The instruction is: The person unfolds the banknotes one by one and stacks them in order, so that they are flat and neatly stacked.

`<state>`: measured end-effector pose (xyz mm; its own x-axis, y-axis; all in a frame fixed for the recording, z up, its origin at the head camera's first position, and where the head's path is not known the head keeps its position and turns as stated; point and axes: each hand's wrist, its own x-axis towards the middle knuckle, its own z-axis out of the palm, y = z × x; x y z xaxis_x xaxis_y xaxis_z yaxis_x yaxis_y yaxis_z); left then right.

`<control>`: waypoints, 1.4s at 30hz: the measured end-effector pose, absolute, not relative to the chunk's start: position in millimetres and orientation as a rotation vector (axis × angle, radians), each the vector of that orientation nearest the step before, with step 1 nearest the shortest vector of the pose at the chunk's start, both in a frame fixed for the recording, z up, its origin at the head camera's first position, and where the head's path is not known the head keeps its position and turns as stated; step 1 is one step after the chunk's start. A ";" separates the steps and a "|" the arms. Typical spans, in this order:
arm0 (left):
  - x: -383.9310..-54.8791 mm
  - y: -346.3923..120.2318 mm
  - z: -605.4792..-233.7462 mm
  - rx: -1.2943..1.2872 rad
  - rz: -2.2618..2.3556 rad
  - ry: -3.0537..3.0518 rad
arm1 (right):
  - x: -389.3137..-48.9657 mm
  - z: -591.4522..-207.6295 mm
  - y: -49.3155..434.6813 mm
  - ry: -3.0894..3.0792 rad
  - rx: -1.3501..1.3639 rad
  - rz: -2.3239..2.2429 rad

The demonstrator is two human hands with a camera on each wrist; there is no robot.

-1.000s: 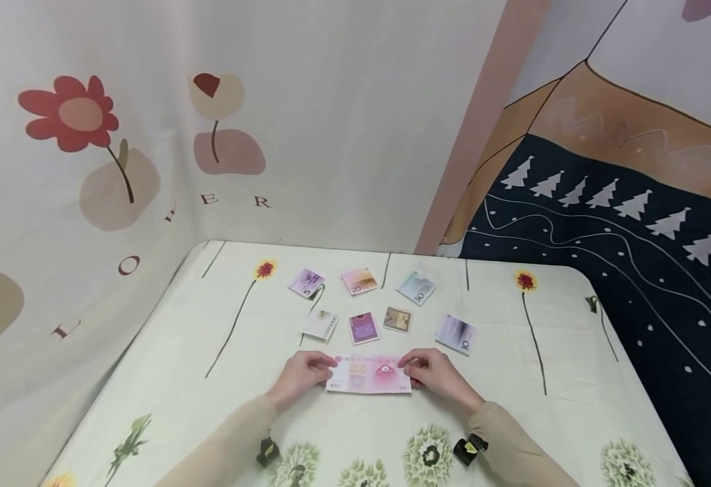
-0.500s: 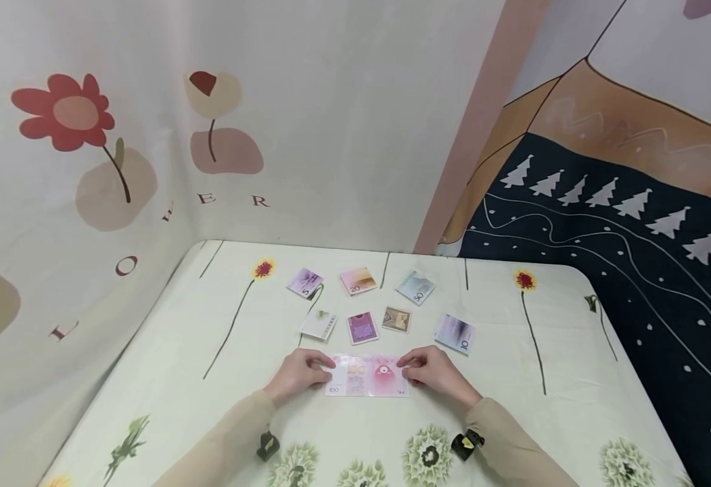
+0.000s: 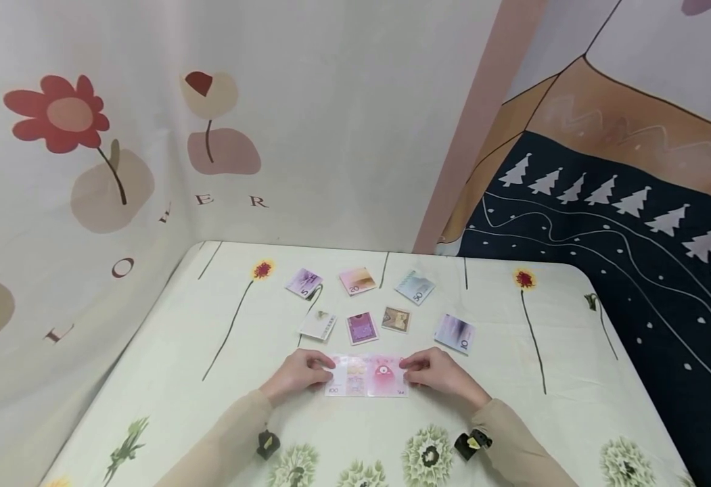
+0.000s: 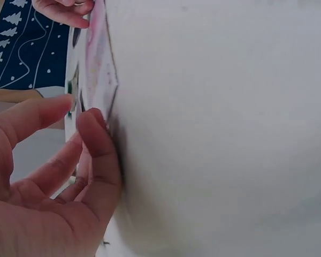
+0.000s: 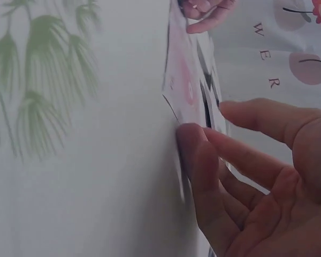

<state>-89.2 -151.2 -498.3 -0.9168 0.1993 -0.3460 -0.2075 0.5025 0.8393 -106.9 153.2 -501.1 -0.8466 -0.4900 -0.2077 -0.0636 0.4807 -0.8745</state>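
Note:
A pink banknote (image 3: pixel 366 376) marked 100 lies opened out, its two halves side by side, near the front of the table. My left hand (image 3: pixel 299 373) is at its left end. In the left wrist view the left hand's thumb (image 4: pixel 96 134) meets the note's end and the index finger stands apart from it. My right hand (image 3: pixel 442 373) pinches the right end. In the right wrist view the right thumb (image 5: pixel 190 139) and a finger behind it come together at the note's edge. The fingertips hide both short ends.
Behind the note lie several smaller folded notes: a purple 5 (image 3: pixel 304 283), an orange 20 (image 3: pixel 358 281), a teal 50 (image 3: pixel 415 287), a bluish 10 (image 3: pixel 454 334), a pale one (image 3: pixel 318 325), a violet one (image 3: pixel 362 328) and a brown one (image 3: pixel 396 319). Curtains surround the flower-patterned table.
The pink note has come down slightly towards me and now looks flatter on the table. My right hand has shifted a little to the right; the left hand has barely moved.

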 end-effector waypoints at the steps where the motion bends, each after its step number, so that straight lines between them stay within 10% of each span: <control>1: -89.6 -150.7 -497.6 -0.008 1.391 2.343 | -107.5 -499.9 154.7 2.277 -0.478 -1.333; 42: -116.4 -103.3 -484.8 0.125 1.679 2.236 | -141.4 -482.5 179.7 2.372 -0.271 -1.527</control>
